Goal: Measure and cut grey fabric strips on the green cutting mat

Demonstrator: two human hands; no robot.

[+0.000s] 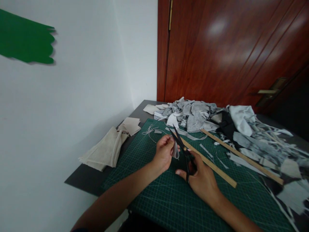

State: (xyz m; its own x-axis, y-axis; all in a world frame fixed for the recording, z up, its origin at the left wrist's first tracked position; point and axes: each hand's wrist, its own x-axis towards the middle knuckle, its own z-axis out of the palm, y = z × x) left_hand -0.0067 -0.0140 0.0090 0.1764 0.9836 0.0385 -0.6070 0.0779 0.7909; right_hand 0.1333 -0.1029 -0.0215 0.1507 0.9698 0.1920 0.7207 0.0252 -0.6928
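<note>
Lower frame edge: both forearms cut off. Small grey fabric scrap (175,150), centre frame: partly hidden behind blades, shape hard to make out. Left hand (164,153): fingers closed, pinching scrap. Right hand (201,177): fingers through handles of black metal scissors (182,146), blades apart. Beneath: green gridded cutting mat (154,196) on dark surface (82,178). Right: long wooden ruler (212,164), grey offcut heap (193,112).

Right hand (201,178) gripping black scissors (182,146), blades open; left hand (164,153) pinching grey fabric scrap (175,150), green cutting mat (154,196)
</note>
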